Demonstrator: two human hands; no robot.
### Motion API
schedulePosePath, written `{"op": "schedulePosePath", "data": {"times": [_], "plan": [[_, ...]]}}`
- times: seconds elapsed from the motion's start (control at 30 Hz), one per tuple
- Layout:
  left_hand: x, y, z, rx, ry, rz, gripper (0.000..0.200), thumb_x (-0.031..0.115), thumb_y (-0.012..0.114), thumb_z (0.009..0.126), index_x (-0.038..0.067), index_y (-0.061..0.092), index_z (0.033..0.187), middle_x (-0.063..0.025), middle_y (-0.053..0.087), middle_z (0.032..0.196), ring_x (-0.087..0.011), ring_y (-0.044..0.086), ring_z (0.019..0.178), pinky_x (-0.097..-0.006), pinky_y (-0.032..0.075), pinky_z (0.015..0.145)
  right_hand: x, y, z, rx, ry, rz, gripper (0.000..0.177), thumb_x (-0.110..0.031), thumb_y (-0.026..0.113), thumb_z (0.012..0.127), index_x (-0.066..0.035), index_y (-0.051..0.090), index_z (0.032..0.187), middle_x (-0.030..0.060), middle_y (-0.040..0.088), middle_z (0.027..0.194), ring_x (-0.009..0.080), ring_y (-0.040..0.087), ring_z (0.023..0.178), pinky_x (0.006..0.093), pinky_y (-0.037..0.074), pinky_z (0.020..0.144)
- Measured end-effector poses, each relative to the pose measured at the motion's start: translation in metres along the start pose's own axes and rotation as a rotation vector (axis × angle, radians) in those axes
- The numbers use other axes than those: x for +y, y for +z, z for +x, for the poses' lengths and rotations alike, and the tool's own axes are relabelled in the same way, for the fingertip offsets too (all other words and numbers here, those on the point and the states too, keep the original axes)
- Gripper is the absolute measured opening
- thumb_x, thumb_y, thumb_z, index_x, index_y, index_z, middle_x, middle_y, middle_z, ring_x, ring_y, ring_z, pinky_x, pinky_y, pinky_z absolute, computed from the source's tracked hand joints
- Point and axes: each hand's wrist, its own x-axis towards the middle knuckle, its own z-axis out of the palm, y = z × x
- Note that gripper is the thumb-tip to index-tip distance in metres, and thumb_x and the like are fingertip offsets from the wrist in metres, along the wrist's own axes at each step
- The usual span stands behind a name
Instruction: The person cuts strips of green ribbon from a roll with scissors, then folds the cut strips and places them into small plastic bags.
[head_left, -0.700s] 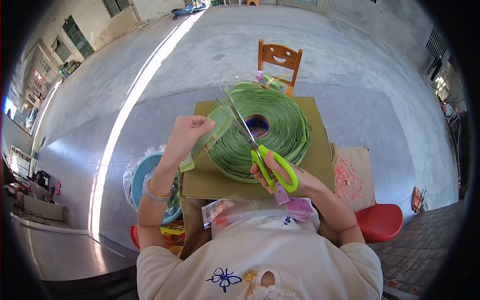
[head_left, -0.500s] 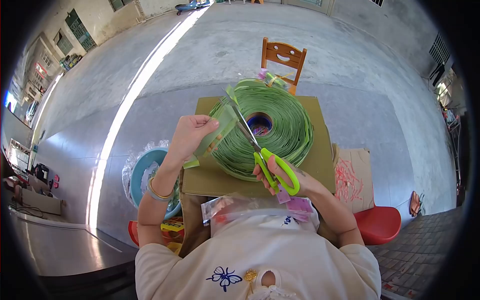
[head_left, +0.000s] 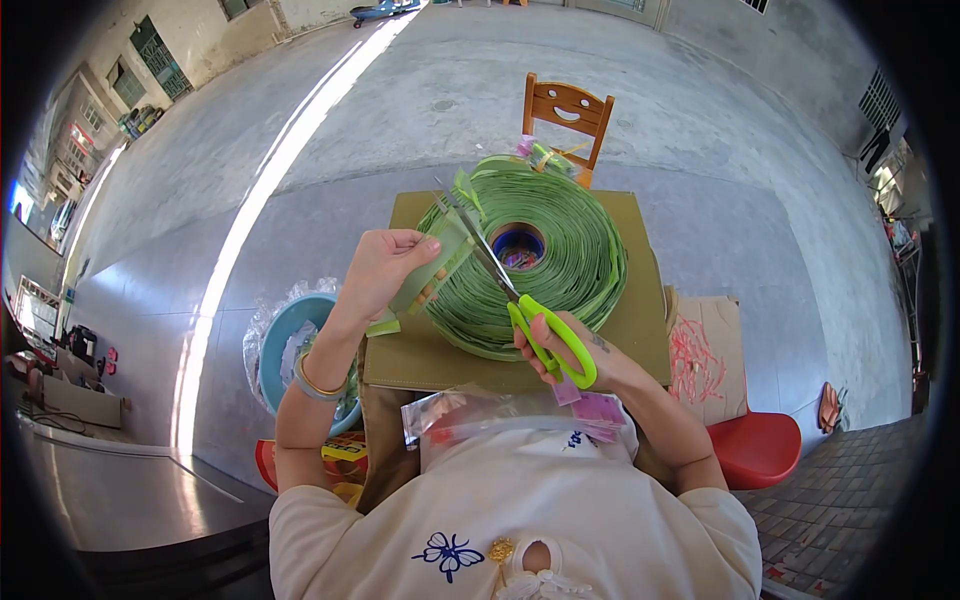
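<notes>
A large roll of green strip (head_left: 560, 220) lies on the olive-brown box top (head_left: 400, 360). At its left edge my left hand (head_left: 385, 270) pinches a light green strip (head_left: 450, 240) between thumb and fingers. My right hand (head_left: 555, 345) is closed round the green handles of the scissors (head_left: 490, 260). Their blades point up and left, slightly parted, beside the strip near the roll's left side. Small pink-purple pieces (head_left: 600, 415) lie below my right hand, by a clear plastic bag (head_left: 460, 412).
A blue basin (head_left: 275, 365) with plastic in it is at the left. Behind the roll is a wooden chair (head_left: 568, 110). At the right are cardboard with red strips (head_left: 697, 360) and a red seat (head_left: 757, 448).
The scissors have shifted slightly down and left at the handles, and the blades look a little further apart at the tips. My left hand has barely moved.
</notes>
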Motion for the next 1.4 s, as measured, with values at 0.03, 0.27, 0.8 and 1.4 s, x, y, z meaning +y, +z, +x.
{"op": "schedulePosePath", "data": {"times": [0.03,0.27,0.8,1.4], "plan": [[-0.001,-0.001,0.001,-0.004,0.005,-0.002,0.022,0.015,0.059,0.085,-0.007,0.061,0.087,-0.0082,0.063,0.069,-0.0086,0.057,0.052,-0.0205,0.046,0.045,-0.001,-0.001,0.000,-0.004,-0.024,0.013,0.055,-0.057,0.046,0.084,-0.003,0.048,0.077,0.0028,0.046,0.068,0.0074,0.045,0.049,0.0208,0.038,0.040],[0.002,0.001,-0.001,-0.004,0.003,-0.015,0.022,0.016,0.059,0.085,-0.006,0.061,0.085,-0.0078,0.062,0.068,-0.0092,0.057,0.051,-0.0210,0.047,0.045,-0.014,0.002,-0.004,0.134,0.070,-0.081,0.046,-0.044,0.058,0.083,-0.005,0.045,0.063,-0.0021,0.043,0.053,0.0057,0.042,0.039,0.0201,0.035,0.036],[0.065,-0.147,-0.082,0.098,0.057,0.365,0.020,0.017,0.057,0.085,0.000,0.053,0.076,-0.0066,0.055,0.055,-0.0088,0.046,0.034,-0.0204,0.036,0.031,0.054,-0.145,-0.026,1.161,-0.171,-1.106,0.026,-0.018,0.059,0.080,0.008,0.056,0.086,0.0266,0.051,0.090,0.0400,0.054,0.081,0.0430,0.043,0.069],[0.146,0.095,0.003,-0.409,0.313,0.239,0.025,0.020,0.059,0.086,-0.004,0.056,0.094,-0.0090,0.065,0.078,-0.0093,0.061,0.065,-0.0179,0.047,0.058,-0.151,-0.023,-0.024,0.643,-0.926,-0.319,0.015,-0.011,0.063,0.082,0.003,0.061,0.085,0.0046,0.063,0.073,0.0078,0.058,0.066,0.0202,0.047,0.061]]}}
